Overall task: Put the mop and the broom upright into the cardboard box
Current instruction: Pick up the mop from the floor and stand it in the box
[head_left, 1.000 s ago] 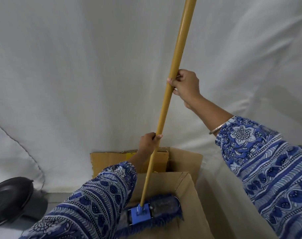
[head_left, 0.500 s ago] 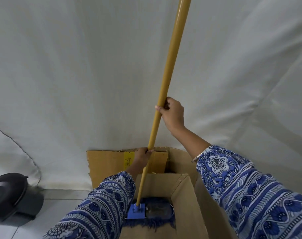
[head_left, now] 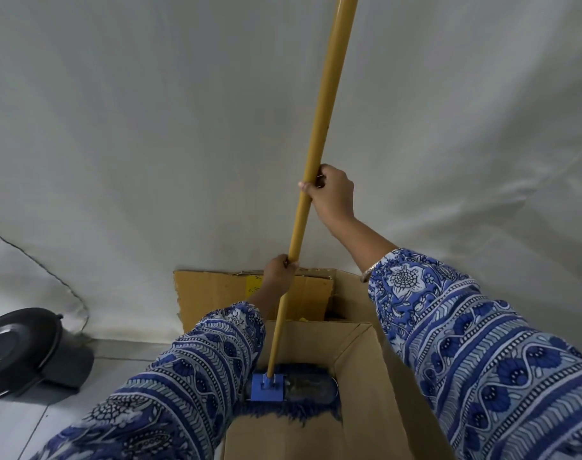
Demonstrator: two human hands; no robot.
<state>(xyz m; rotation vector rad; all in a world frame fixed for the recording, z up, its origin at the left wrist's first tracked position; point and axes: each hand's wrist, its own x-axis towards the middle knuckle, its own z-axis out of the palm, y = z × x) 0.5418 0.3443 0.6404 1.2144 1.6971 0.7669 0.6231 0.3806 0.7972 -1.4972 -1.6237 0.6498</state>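
The person wore a long-sleeved garment printed in deep blue, pale grey-blue and white. The left sleeve carried bands of pattern running across the arm: rows of chevrons, wavy lines, small dots and rounded floral motifs, with larger leafy swirls nearer the shoulder. The right sleeve showed the same cloth, with a large white-outlined flower near the cuff, blue blossoms set in scalloped bands, and strips of short white dashes between them. Both cuffs ended at the wrist, leaving the left hand and the right hand bare. A thin metallic bangle circled the right wrist just beyond the cuff.
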